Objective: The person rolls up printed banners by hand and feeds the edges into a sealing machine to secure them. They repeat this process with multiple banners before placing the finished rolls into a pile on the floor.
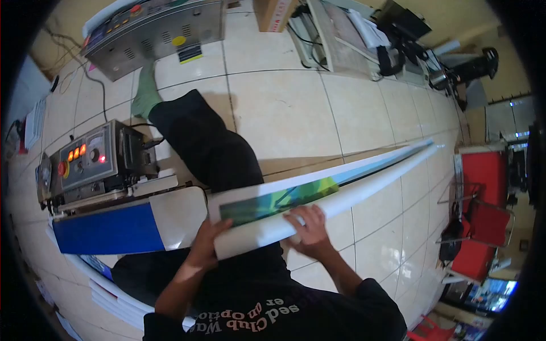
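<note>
A long white roll of printed sheet (364, 196) lies across the person's lap and stretches away to the upper right. Its partly unrolled side shows a green and blue print (273, 202). My left hand (207, 241) holds the near end of the roll, thumb over the edge. My right hand (310, 230) is wrapped over the roll farther along, slightly blurred. Left of the roll's end is a machine (85, 162) with a control panel, lit orange displays and a blue and white belt bed (108, 230).
A second metal machine (156, 37) stands at the top left beside a cardboard box (276, 14). White tiled floor (278, 111) surrounds the seated person. Red chairs (489, 221) are at the right. More rolled sheets (114, 301) lie at the lower left.
</note>
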### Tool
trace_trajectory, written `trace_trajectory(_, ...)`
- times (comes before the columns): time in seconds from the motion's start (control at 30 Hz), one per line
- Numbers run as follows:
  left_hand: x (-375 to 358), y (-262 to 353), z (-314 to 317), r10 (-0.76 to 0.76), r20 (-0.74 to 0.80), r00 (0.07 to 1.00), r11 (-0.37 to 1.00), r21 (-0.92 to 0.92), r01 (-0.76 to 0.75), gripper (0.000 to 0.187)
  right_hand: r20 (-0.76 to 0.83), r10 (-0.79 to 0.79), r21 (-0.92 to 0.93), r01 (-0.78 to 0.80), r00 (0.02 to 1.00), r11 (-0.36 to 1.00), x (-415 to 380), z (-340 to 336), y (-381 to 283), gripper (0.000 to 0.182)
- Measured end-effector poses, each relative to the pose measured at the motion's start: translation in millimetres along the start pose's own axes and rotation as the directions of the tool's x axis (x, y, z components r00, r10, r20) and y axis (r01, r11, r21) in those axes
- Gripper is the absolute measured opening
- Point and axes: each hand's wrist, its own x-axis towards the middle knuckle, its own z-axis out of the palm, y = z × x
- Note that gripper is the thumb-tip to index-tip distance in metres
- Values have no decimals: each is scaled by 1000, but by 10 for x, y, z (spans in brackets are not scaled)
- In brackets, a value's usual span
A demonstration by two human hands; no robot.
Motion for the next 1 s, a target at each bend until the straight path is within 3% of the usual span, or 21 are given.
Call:
trace_trajectory(0.03,-94,-112,-75,41,-80,996,999,-16,-43,38,55,31,121,-38,998,992,-29,-98,-199,66)
trace_trajectory(0.07,-171,-289,-204,33,-63,997,999,-3,-33,38,43,51,115,-56,998,992,-96,-93,-158,66)
trace_trajectory(0.13,-204,-614,-453,40,-201,979,968,249,11,26,46,293,386,-287,955,876,-326,7,145,68)
trace_trajectory(0.17,-201,-633,-443,34,-184,982,965,262,16,26,-185,454,424,-346,872,837,-477,230,515,70)
trace_trajectory(0.2,-212,-672,-398,152,-196,969,945,315,-84,26,-319,636,400,-509,702,762,-551,319,887,74)
trace_trajectory(0.23,-215,-699,-370,274,-200,941,912,364,-189,28,-509,595,167,-606,622,778,-620,368,1375,80)
trace_trajectory(0.27,-199,-724,-388,343,-205,917,843,497,-204,31,-521,768,165,-839,373,519,-603,318,1673,91)
trace_trajectory(0.33,-177,-722,-315,442,-168,881,824,464,-325,31,-500,862,363,-924,-85,119,-467,74,2008,87)
trace_trajectory(0.37,-159,-723,-283,527,-154,836,800,422,-427,32,-512,855,368,-920,-82,133,-481,38,2283,87)
trace_trajectory(0.4,-144,-739,-289,535,-148,831,797,415,-439,32,-352,906,776,-614,-237,141,-545,86,2634,85)
trace_trajectory(0.47,-125,-819,-342,494,-230,838,855,302,-421,31,-135,950,984,-154,-282,94,-665,92,2937,83)
trace_trajectory(0.53,-74,-923,-526,544,-247,802,833,276,-479,31,-53,994,985,-170,-94,36,-667,63,2999,72)
trace_trajectory(0.57,-54,-950,-626,588,-267,764,807,253,-533,31,-56,995,984,-172,-84,41,-671,91,2971,72)
trace_trajectory(0.63,-299,-671,-615,593,-277,756,805,224,-550,30,-94,966,986,154,242,57,-720,222,2854,61)
trace_trajectory(0.67,-417,-531,-642,593,-283,753,805,210,-555,30,-79,966,984,172,245,37,-685,306,2746,56)
trace_trajectory(0.77,-617,-128,-1079,588,-322,742,806,319,-499,31,112,923,921,310,369,-236,-499,517,2299,59)
trace_trajectory(0.87,-748,296,-1320,604,-355,714,790,381,-480,29,9,855,859,434,519,-273,-217,823,1981,62)
trace_trajectory(0.9,-812,399,-1314,577,-403,710,808,406,-426,29,54,877,862,420,478,-283,-155,786,1885,62)
trace_trajectory(0.97,-786,489,-1435,634,-323,703,769,351,-533,27,101,857,873,368,506,-320,-87,759,1747,65)
trace_trajectory(1.0,-818,560,-1414,666,-311,678,731,452,-511,26,102,876,890,351,471,-292,-86,752,1724,64)
